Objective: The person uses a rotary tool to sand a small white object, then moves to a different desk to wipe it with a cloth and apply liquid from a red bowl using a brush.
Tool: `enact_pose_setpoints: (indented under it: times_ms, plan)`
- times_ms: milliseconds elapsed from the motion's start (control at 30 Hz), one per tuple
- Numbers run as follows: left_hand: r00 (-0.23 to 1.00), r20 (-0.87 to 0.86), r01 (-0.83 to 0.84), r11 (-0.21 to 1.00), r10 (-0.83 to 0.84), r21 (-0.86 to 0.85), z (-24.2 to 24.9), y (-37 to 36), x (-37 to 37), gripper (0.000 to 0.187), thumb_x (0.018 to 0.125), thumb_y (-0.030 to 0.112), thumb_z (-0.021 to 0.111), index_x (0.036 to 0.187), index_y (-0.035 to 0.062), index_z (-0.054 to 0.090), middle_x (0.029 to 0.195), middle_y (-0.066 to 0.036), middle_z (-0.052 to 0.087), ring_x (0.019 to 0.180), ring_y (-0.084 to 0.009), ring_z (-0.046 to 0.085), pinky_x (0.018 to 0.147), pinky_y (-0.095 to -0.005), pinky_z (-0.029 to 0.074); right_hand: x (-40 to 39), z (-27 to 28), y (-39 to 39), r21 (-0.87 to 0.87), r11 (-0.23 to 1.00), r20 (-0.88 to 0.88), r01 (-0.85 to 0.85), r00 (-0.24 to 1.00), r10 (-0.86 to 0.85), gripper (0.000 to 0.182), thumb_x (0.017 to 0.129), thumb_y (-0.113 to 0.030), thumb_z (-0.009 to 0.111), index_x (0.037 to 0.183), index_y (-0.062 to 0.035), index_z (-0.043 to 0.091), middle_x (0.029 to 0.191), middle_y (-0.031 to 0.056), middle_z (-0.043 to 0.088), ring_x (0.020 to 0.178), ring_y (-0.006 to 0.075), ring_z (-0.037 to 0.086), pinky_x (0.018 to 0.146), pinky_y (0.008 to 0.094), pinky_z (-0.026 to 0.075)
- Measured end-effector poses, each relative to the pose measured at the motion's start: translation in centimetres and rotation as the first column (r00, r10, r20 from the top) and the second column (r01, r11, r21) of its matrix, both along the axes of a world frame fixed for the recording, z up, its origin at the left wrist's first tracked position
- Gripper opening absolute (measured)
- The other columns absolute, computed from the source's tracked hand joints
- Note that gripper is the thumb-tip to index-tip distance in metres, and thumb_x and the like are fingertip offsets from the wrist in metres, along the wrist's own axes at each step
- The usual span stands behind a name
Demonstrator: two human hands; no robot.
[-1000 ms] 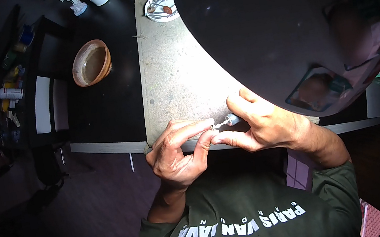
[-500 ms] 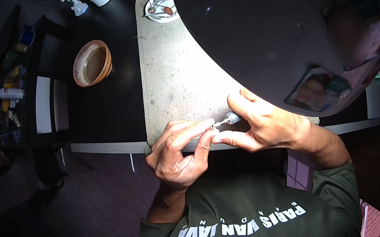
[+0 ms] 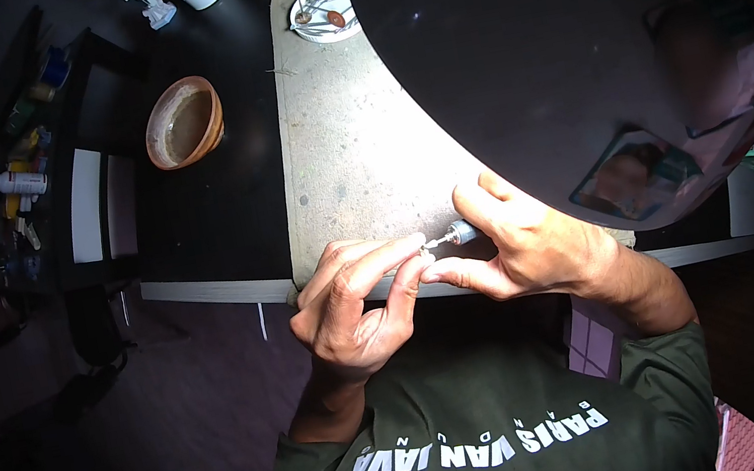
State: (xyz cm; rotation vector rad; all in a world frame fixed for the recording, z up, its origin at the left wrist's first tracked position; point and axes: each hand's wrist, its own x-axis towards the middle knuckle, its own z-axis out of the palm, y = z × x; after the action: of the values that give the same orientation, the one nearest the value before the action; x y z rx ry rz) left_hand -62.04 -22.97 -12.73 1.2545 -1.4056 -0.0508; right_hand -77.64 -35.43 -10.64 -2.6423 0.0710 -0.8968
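In the head view, the only 1 supplied, we note the left hand (image 3: 349, 306) with thumb and forefinger pinched together on a very small workpiece (image 3: 424, 249), too small to identify, held at the near edge of the grey work mat (image 3: 342, 151). The right hand (image 3: 520, 245) has its grip closed around a slim rotary tool (image 3: 456, 235), whose metal tip meets the pinched piece. We judge the work to be under way, with tool and piece in contact; how much of the piece is finished and how much remains cannot be read at this scale. The mat lies on a dark counter (image 3: 212, 214) and looks dusty and speckled. A brown bowl (image 3: 184, 122) stands on the counter to the left of the mat, and a white dish (image 3: 320, 13) holding small items sits at the mat's far end. Bottles and tubes (image 3: 20, 182) crowd a dim shelf at far left. A large dark rounded shade (image 3: 565, 41) blocks the upper right of the view. The room is dark beyond the lit mat.
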Motion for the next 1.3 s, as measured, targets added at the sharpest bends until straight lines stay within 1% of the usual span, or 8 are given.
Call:
enact_pose_setpoints:
  times_ms: [133, 300, 533, 700, 1100, 1167, 1233, 1300]
  plan:
    - [1.0, -0.004, -0.001, 1.0, 0.001, 0.011, -0.05, 0.09, -0.08, 0.03, 0.073, -0.01, 0.078, 0.098, -0.0012, 0.065, 0.088, -0.012, 0.073, 0.077, -0.0229, 0.071, 0.067, -0.0314, 0.057, -0.31, -0.1, 0.05, 0.05, 0.999, -0.049, 0.02, 0.999, -0.017, 0.051, 0.077, -0.031, 0.085, 0.094, 0.0071, 0.056, 0.075, 0.0117, 0.048, 0.066, 0.021, 0.049, 0.058, 0.0313, 0.045]
    - [1.0, 0.007, -0.001, 1.0, 0.001, 0.021, 0.0, 0.12, -0.1, 0.03, 0.073, -0.01, 0.078, 0.099, -0.0014, 0.064, 0.088, -0.012, 0.073, 0.077, -0.0232, 0.071, 0.068, -0.0317, 0.057, -0.51, -0.55, -0.13, -0.09, 0.996, -0.021, 0.008, 1.0, -0.01, 0.052, 0.077, -0.031, 0.086, 0.095, 0.0071, 0.055, 0.074, 0.0112, 0.047, 0.065, 0.0201, 0.048, 0.058, 0.0311, 0.045]
    - [1.0, 0.006, 0.004, 1.0, -0.004, 0.012, -0.28, 0.15, -0.02, 0.03, 0.073, -0.009, 0.078, 0.098, -0.0015, 0.064, 0.088, -0.012, 0.073, 0.077, -0.0233, 0.071, 0.068, -0.0321, 0.057, -0.67, -0.57, 0.1, 0.052, 0.998, -0.061, 0.04, 0.997, -0.037, 0.051, 0.077, -0.032, 0.086, 0.092, 0.0062, 0.056, 0.073, 0.0112, 0.047, 0.065, 0.0199, 0.048, 0.057, 0.0312, 0.045]
    - [1.0, 0.007, -0.003, 1.0, 0.003, 0.01, -0.2, 0.21, 0.05, 0.03, 0.073, -0.009, 0.078, 0.098, -0.0013, 0.064, 0.088, -0.011, 0.073, 0.076, -0.0234, 0.071, 0.067, -0.0321, 0.057, -0.4, -0.16, -0.12, -0.071, 0.997, -0.028, 0.029, 0.999, -0.031, 0.05, 0.076, -0.033, 0.086, 0.09, 0.0049, 0.056, 0.073, 0.0114, 0.048, 0.064, 0.0195, 0.049, 0.055, 0.0313, 0.045]
    - [1.0, 0.001, 0.0, 1.0, 0.0, 0.016, -0.04, 0.18, -0.14, 0.03, 0.073, -0.011, 0.078, 0.098, -0.0017, 0.063, 0.088, -0.012, 0.072, 0.077, -0.0235, 0.071, 0.067, -0.0318, 0.057, -0.69, -0.58, 0.16, 0.166, 0.984, -0.085, 0.057, 0.995, -0.043, 0.05, 0.076, -0.032, 0.086, 0.091, 0.0047, 0.055, 0.073, 0.0103, 0.046, 0.065, 0.02, 0.047, 0.057, 0.0312, 0.045]
    - [1.0, -0.004, 0.015, 1.0, -0.015, 0.018, -0.15, 0.16, -0.04, 0.03, 0.074, -0.011, 0.078, 0.098, -0.0022, 0.062, 0.089, -0.013, 0.072, 0.078, -0.0226, 0.071, 0.068, -0.031, 0.057, -0.77, -0.58, 0.19, 0.15, 0.987, -0.085, 0.058, 0.995, -0.045, 0.05, 0.076, -0.032, 0.086, 0.09, 0.0045, 0.055, 0.073, 0.0103, 0.047, 0.065, 0.0202, 0.047, 0.057, 0.0314, 0.045]
    - [0.977, -0.21, 0.061, 0.994, -0.041, 0.086, -0.22, 0.59, -0.38, 0.031, 0.076, -0.011, 0.077, 0.101, -0.0034, 0.059, 0.09, -0.015, 0.071, 0.081, -0.0212, 0.071, 0.072, -0.0298, 0.058, -0.66, -0.63, 0.04, 0.096, 0.995, -0.062, 0.038, 0.998, -0.032, 0.05, 0.076, -0.032, 0.086, 0.089, 0.0043, 0.055, 0.073, 0.0106, 0.047, 0.065, 0.0203, 0.047, 0.057, 0.0316, 0.044]
    - [0.91, -0.406, 0.137, 0.985, -0.083, 0.107, -0.69, 0.81, -0.39, 0.033, 0.079, -0.011, 0.075, 0.104, -0.0044, 0.056, 0.091, -0.016, 0.07, 0.084, -0.0202, 0.071, 0.076, -0.029, 0.058, -0.53, -0.61, -0.19, 0.031, 0.999, -0.045, 0.018, 0.999, -0.016, 0.05, 0.076, -0.032, 0.087, 0.089, 0.0041, 0.055, 0.074, 0.0108, 0.047, 0.065, 0.0203, 0.047, 0.057, 0.0318, 0.044]
